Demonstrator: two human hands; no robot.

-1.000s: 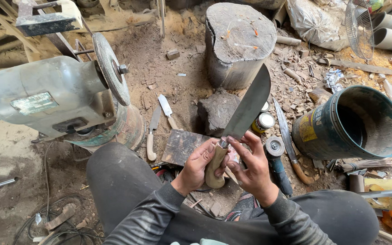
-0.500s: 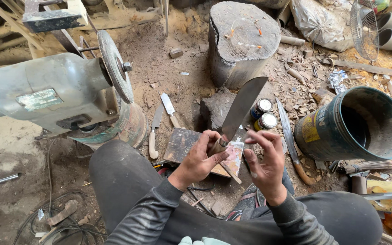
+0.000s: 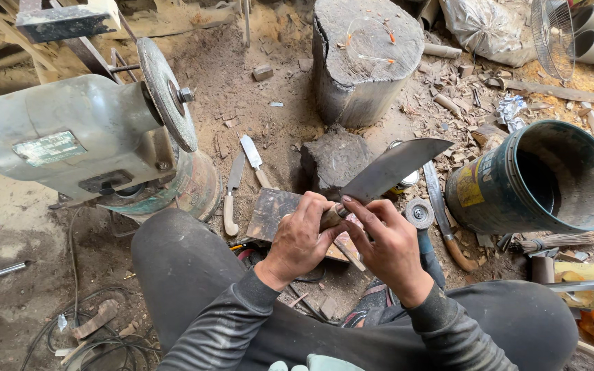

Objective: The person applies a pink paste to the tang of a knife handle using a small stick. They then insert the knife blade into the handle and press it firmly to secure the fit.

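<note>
1. Head view: left hand [image 3: 302, 238] closed around wooden handle [image 3: 329, 216] of a cleaver [image 3: 386, 170], held above the lap, over the dirt floor [image 3: 256, 110].
2. Right hand [image 3: 388, 246] next to it, fingertips [image 3: 349, 205] pinching the handle-to-blade junction; gripping the cleaver too.
3. Blade wide, dull grey, angled up and right, tip just short of the teal bucket [image 3: 541, 180].
4. Dark stone block [image 3: 335, 159] behind the blade, wood stump [image 3: 364, 58] further back.
5. Bench grinder [image 3: 84, 137] at left, grinding wheel [image 3: 168, 93] facing the stump.
6. Two small knives [image 3: 242, 180] lying on the floor between grinder and stone block.
7. Flat wooden board [image 3: 274, 211] under the hands, partly hidden.
8. Curved knife [image 3: 443, 218] on the floor beside the bucket.
</note>
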